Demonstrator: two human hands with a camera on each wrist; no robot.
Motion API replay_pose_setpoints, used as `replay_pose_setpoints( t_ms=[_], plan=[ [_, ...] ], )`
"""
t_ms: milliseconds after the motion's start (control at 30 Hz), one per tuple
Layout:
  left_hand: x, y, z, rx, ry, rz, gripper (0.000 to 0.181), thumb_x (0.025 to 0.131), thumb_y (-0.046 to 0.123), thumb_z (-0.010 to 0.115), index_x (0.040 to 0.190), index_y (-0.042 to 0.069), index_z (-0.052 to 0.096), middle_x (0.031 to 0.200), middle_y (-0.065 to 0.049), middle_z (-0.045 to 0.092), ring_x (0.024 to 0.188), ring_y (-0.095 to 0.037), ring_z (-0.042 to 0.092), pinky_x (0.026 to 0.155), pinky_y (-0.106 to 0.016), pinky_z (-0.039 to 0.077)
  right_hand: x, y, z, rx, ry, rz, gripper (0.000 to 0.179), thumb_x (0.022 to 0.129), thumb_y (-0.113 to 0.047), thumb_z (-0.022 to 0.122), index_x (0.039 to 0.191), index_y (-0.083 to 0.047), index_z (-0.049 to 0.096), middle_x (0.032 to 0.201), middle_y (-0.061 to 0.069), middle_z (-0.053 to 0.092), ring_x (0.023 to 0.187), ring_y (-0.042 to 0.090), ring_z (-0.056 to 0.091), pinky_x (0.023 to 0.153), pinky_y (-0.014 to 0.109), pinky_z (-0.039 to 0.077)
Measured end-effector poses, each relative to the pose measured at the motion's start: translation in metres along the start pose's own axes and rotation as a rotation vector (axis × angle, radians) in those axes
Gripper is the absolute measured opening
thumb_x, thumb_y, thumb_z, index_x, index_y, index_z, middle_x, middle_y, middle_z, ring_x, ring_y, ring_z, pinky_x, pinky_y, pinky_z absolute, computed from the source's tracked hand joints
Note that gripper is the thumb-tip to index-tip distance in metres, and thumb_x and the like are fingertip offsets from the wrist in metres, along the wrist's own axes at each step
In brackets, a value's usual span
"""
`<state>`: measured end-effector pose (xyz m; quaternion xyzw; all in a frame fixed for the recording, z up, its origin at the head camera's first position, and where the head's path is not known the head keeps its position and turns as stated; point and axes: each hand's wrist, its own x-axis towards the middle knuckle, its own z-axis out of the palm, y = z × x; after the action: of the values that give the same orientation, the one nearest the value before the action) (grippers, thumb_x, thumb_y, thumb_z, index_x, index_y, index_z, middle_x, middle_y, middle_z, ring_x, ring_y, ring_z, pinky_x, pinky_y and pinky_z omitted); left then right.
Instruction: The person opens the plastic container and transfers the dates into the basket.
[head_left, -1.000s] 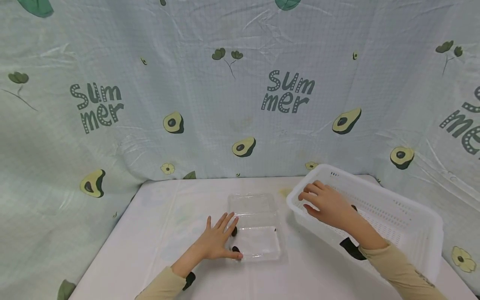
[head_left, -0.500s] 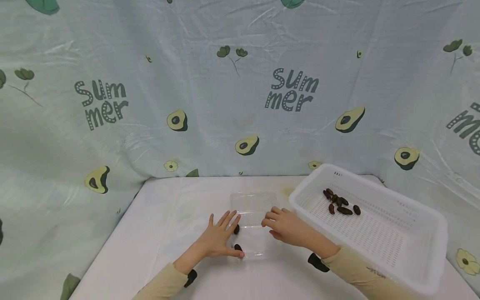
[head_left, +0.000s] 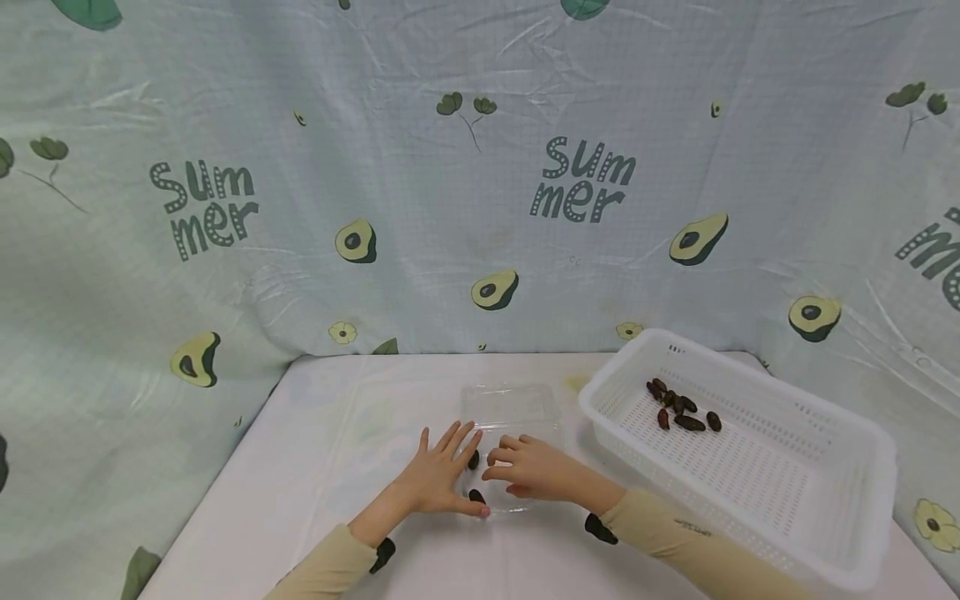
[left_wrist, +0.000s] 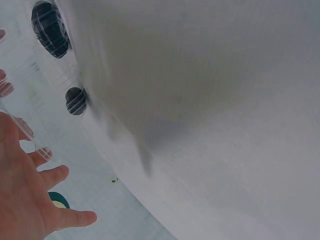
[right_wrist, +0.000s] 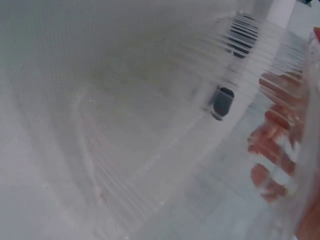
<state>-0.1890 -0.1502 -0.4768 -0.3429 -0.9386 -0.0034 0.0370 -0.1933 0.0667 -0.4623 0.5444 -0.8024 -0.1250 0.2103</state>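
A clear plastic clamshell box (head_left: 551, 433) lies on the table with its lid (head_left: 510, 404) folded back. My left hand (head_left: 435, 475) spreads its fingers along the box's left side, thumb at the front left corner. Two small dark oval fruits show at that side, a rear one (head_left: 474, 459) and a front one (head_left: 477, 497). Above the box's middle is my right hand (head_left: 536, 468), its fingers bent and pointing left. The right wrist view shows its fingers (right_wrist: 272, 145) only through plastic. Whether it holds anything cannot be made out.
On the right stands a white perforated basket (head_left: 787, 467). Several dark brown oval fruits (head_left: 690, 422) are grouped toward its far left end. A printed cloth (head_left: 420, 192) hangs behind the white-covered table (head_left: 360, 417).
My right hand has moved left from over the basket to over the clear box, uncovering the fruits in the basket. My left hand stays at the box's left side.
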Motion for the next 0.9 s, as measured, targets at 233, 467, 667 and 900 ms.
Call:
replay_pose_setpoints(
  t_ms=[233, 467, 667, 900],
  plan=[
    [0.000, 0.001, 0.000, -0.007, -0.026, 0.000, 0.109, 0.067, 0.080, 0.042, 0.145, 0.011, 0.010, 0.151, -0.012, 0.011, 0.137, -0.032, 0.015, 0.095, -0.068, 0.018, 0.009, -0.007, 0.014, 0.033, -0.007, -0.068, 0.032, 0.076, -0.028, 0.070, 0.107, -0.031, 0.062, 0.106, -0.015, 0.058, 0.093, 0.005, 0.048, 0.066, 0.018, 0.041],
    [0.000, 0.002, -0.001, -0.013, -0.043, -0.005, 0.107, 0.069, 0.078, 0.043, 0.145, 0.011, 0.008, 0.151, -0.012, 0.009, 0.138, -0.031, 0.012, 0.096, -0.068, 0.016, 0.018, -0.010, 0.021, 0.035, -0.034, -0.094, 0.027, 0.083, -0.030, 0.061, 0.111, -0.031, 0.061, 0.111, -0.019, 0.059, 0.099, 0.004, 0.050, 0.061, 0.016, 0.035],
    [0.000, 0.003, -0.001, -0.020, -0.050, -0.013, 0.108, 0.068, 0.078, 0.044, 0.145, 0.011, 0.008, 0.151, -0.012, 0.009, 0.138, -0.031, 0.012, 0.096, -0.068, 0.016, 0.020, -0.011, 0.024, 0.055, -0.056, -0.100, 0.023, 0.087, -0.035, 0.054, 0.108, -0.032, 0.061, 0.108, -0.021, 0.060, 0.098, 0.003, 0.050, 0.059, 0.014, 0.030],
    [0.000, 0.004, -0.004, -0.007, -0.054, -0.012, 0.110, 0.067, 0.081, 0.040, 0.145, 0.010, 0.009, 0.151, -0.012, 0.009, 0.138, -0.032, 0.013, 0.096, -0.068, 0.016, 0.022, -0.012, 0.021, 0.054, -0.102, -0.095, 0.029, 0.077, -0.041, 0.063, 0.104, -0.031, 0.060, 0.096, -0.018, 0.062, 0.091, 0.003, 0.047, 0.062, 0.016, 0.035]
  ],
)
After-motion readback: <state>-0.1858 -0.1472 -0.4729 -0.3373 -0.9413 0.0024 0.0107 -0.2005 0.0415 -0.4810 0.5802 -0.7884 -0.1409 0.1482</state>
